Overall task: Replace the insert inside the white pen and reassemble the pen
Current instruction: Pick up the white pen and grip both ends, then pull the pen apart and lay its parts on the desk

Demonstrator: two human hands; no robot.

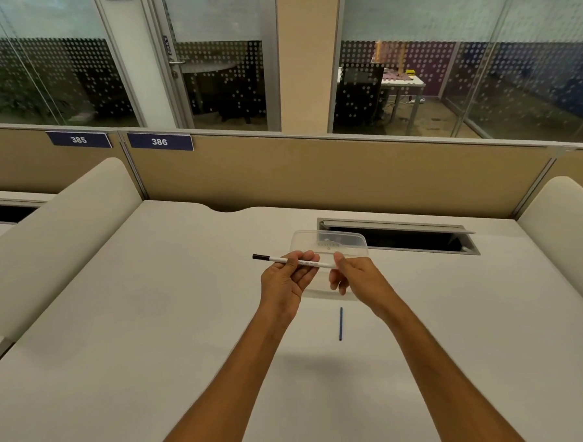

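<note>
glass-walled offices with dotted frosting sit behind a tan partition, which carries two blue plates reading "385" (pixel 78 140) and "386" (pixel 159 142). below it the pale bench (pixel 152 295) has an open cable hatch (pixel 399 237) at its far right. a clear plastic container (pixel 328 241) rests on the bench just behind the hands; whether anything lies in it cannot be told.

both hands hold the white pen (pixel 306 262) level above the bench. the left hand (pixel 285 282) pinches the barrel near its middle with clenched fingers (pixel 300 258), and the right hand (pixel 357 278) grips the pen's right end. the pen is slim and white with a black tip pointing left; small dark print runs along the barrel, too tiny to read.

a thin dark blue insert (pixel 340 323) lies alone on the bench, nearer the person, between the forearms.
</note>
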